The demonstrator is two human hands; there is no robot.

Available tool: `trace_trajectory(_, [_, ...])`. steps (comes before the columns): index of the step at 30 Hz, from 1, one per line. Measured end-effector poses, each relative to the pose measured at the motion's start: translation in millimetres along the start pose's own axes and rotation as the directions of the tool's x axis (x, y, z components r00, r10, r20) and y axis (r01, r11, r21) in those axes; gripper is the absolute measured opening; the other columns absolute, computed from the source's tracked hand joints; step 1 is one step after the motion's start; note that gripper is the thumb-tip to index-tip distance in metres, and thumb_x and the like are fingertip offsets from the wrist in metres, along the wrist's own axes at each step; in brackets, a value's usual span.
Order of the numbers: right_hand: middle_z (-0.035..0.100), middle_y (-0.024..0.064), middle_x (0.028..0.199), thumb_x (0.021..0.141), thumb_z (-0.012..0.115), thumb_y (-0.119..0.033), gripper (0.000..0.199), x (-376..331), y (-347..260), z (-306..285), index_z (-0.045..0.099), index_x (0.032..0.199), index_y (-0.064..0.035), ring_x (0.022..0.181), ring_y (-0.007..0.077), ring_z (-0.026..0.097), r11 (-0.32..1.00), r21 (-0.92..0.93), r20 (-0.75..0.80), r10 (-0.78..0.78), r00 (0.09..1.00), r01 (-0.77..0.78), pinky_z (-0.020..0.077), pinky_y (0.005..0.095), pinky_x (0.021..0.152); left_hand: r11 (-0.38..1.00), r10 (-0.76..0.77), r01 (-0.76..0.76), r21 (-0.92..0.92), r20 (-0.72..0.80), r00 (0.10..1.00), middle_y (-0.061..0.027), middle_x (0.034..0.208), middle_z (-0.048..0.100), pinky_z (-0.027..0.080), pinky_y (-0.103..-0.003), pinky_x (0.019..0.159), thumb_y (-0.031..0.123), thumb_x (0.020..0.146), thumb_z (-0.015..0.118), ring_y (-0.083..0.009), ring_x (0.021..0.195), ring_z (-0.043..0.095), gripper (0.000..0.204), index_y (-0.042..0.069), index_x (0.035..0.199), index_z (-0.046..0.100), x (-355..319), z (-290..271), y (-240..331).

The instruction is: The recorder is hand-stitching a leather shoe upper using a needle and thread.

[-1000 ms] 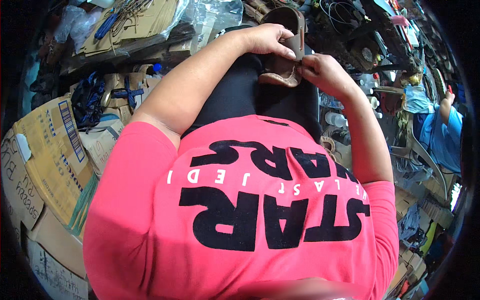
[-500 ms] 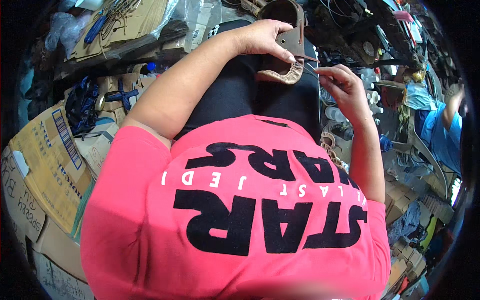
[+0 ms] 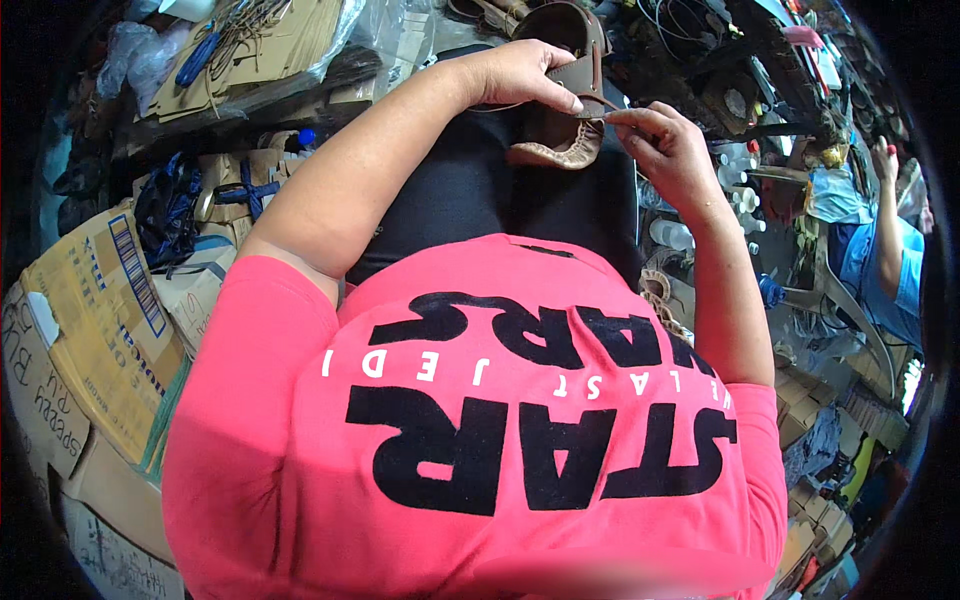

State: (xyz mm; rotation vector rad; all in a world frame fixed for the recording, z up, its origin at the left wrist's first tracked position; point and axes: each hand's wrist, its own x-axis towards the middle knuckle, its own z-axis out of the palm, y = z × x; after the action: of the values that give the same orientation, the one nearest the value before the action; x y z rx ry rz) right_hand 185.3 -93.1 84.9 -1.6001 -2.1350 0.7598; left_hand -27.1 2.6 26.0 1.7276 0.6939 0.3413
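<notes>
- Fingers of the right hand (image 3: 672,150), well apart from the shoe (image 3: 582,76) half a second ago, have come back left to its right edge; at far right, a co-worker's bare arm (image 3: 888,225) is now raised higher.
- Left hand (image 3: 522,78) has its grip closed on the shoe, thumb across the near part, other fingers at the far part.
- Right hand's grip is nearly pinched, index fingertip at the shoe's edge beside a thin brown lace (image 3: 612,107); whether it holds the lace I cannot tell.
- Shoe is brown leather, held above the black trousers (image 3: 440,190), its rounded collar far and its gathered tan edge near.
- Red-pink shirt (image 3: 310,450) with dark lettering fills the near middle.
- To the left stands a yellow-brown carton (image 3: 95,320), with a bundle of dark blue straps (image 3: 168,215) beyond it.
- Far left, a blue-handled tool (image 3: 197,58) lies on flat brown cardboard (image 3: 265,75), near clear plastic bags (image 3: 135,50).
- Just right of the trousers are clear bottles (image 3: 670,234); further right, the co-worker wears blue clothing (image 3: 905,270).
</notes>
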Motion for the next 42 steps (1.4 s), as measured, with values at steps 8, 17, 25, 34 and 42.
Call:
trace_trajectory(8, [0.059, 0.0138, 0.077, 0.076, 0.062, -0.012, 0.017, 12.6, -13.1, -13.8, 0.069, 0.09, -0.008, 0.073, 0.0289, 0.061, 0.926, -0.334, 0.085, -0.156, 0.984, 0.176, 0.0486, 0.0355, 0.067, 0.837, 0.05, -0.149, 0.526, 0.198, 0.979, -0.0142, 0.112, 0.055, 0.041, -0.032, 0.091, 0.021, 0.061, 0.071, -0.0229, 0.103, 0.054, 0.057, 0.0, 0.112, 0.056, 0.4, -12.9, 30.9])
trace_trajectory(17, [0.061, 0.0059, 0.078, 0.078, 0.066, -0.007, 0.022, 3.0, 25.7, -21.1, 0.069, 0.1, -0.0085, 0.072, 0.0139, 0.058, 0.999, 0.044, 0.176, -0.025, 0.984, 0.017, 0.0465, 0.0287, 0.067, 0.974, 0.045, -0.103, 0.203, 0.271, 0.962, -0.0013, 0.084, 0.066, 0.046, -0.026, 0.072, 0.018, 0.075, 0.07, -0.0087, 0.075, 0.058, 0.026, 0.003, 0.095, 0.065, 29.7, 4.1, 39.7])
trace_trajectory(25, [0.051, -0.0007, 0.081, 0.079, 0.066, -0.008, 0.019, -6.4, 77.9, -26.7, 0.068, 0.098, -0.0073, 0.082, 0.0097, 0.051, 0.975, 0.204, 0.22, 0.039, 0.975, -0.085, 0.0415, 0.0234, 0.074, 0.977, 0.054, -0.12, 0.178, 0.335, 0.941, -0.0021, 0.077, 0.066, 0.046, -0.031, 0.068, 0.014, 0.067, 0.071, -0.0126, 0.071, 0.058, 0.022, 0.003, 0.085, 0.068, 70.0, 12.5, 30.9])
trace_trajectory(34, [0.058, 0.0008, 0.088, 0.082, 0.063, -0.007, 0.017, 0.8, 108.4, -27.1, 0.067, 0.099, -0.0037, 0.087, 0.0108, 0.055, 0.922, 0.374, 0.306, -0.017, 0.952, -0.104, 0.0425, 0.0244, 0.082, 0.976, -0.043, -0.058, 0.212, 0.441, 0.896, -0.0017, 0.082, 0.067, 0.047, -0.029, 0.07, 0.013, 0.068, 0.073, -0.0118, 0.074, 0.059, 0.025, 0.005, 0.092, 0.07, 101.2, 15.1, 32.2])
trace_trajectory(42, [0.065, 0.0033, 0.1, 0.081, 0.067, -0.016, 0.024, -16.3, 108.2, -5.5, 0.067, 0.103, -0.0051, 0.095, 0.011, 0.056, 0.73, 0.637, 0.239, 0.119, 0.964, -0.248, 0.0408, 0.0261, 0.088, 0.993, -0.068, 0.005, 0.119, 0.531, 0.844, -0.0004, 0.077, 0.066, 0.047, -0.027, 0.066, 0.012, 0.071, 0.072, -0.0105, 0.071, 0.058, 0.017, 0.004, 0.087, 0.07, 108.1, 9.7, 22.6])
